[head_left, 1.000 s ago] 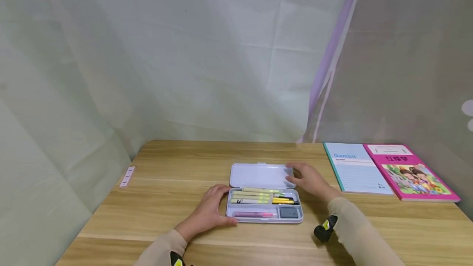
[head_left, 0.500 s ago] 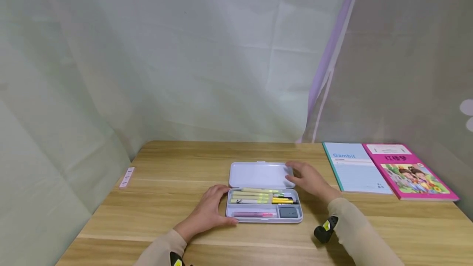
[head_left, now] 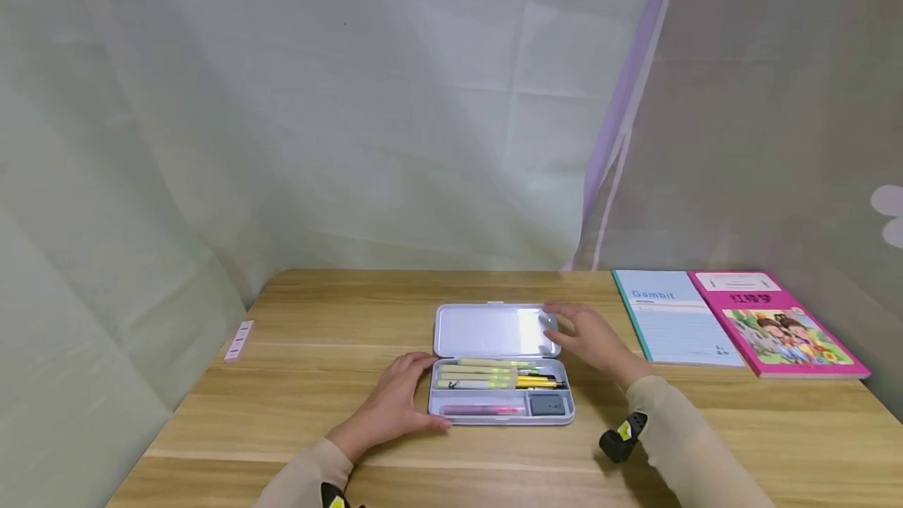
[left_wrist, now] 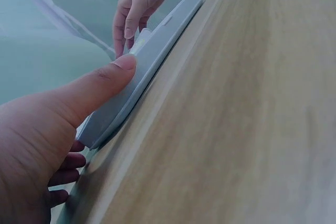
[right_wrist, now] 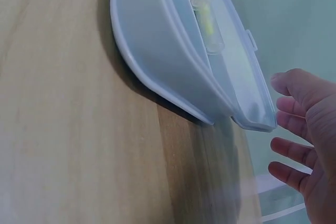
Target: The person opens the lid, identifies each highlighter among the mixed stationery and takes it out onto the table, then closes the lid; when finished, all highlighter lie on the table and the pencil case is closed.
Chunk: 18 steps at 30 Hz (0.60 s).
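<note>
A pale grey pencil case (head_left: 494,420) lies unfolded on the wooden table, its lid (head_left: 480,332) tilted up at the back. My left hand (head_left: 393,398) grips the case's left end, thumb on the front wall and fingers round the far side. At the lid's right edge, my right hand (head_left: 592,339) holds the corner between thumb and fingers; the right wrist view shows the thumb (right_wrist: 294,83) right at that edge. Inside lie several pens (head_left: 483,375) with yellow-green and gold parts, a pink pen (head_left: 480,410) and a dark grey block (head_left: 546,404).
To the right are a light blue notebook (head_left: 677,328) marked "Gambit" and a pink book (head_left: 783,335) with a cartoon cover. A small white-pink strip (head_left: 239,340) sits at the table's left edge. A pale curtain (head_left: 423,116) hangs behind the table.
The lid has tipped up slightly, its back edge rising with my right hand, and a bright reflection now shows on its inside. My left hand stays on the case.
</note>
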Available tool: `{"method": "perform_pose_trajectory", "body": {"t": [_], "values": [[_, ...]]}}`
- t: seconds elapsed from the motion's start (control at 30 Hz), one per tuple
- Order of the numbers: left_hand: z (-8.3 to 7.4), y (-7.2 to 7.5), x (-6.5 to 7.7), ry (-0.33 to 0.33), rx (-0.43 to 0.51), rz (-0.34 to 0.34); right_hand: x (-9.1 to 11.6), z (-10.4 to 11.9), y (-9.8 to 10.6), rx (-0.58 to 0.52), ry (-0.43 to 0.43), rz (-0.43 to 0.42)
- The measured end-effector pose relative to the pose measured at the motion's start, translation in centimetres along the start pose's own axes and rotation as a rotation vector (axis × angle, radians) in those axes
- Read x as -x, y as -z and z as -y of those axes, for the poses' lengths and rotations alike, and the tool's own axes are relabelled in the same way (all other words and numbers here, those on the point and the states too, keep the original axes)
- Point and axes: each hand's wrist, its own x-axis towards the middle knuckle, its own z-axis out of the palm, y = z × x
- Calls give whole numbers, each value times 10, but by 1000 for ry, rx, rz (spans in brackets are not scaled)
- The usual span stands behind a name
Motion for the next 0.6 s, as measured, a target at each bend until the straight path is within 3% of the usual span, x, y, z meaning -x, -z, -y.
{"method": "perform_pose_trajectory", "body": {"t": [0.3, 0.5, 0.6], "values": [[0, 2, 1, 0, -7, -22, 2, 2, 1, 6, 34, -25], [-3, 9, -1, 41, -3, -31, 7, 3, 2, 13, 56, -55], [-6, 13, -3, 26, -20, -47, 10, 4, 2, 20, 55, -67]]}}
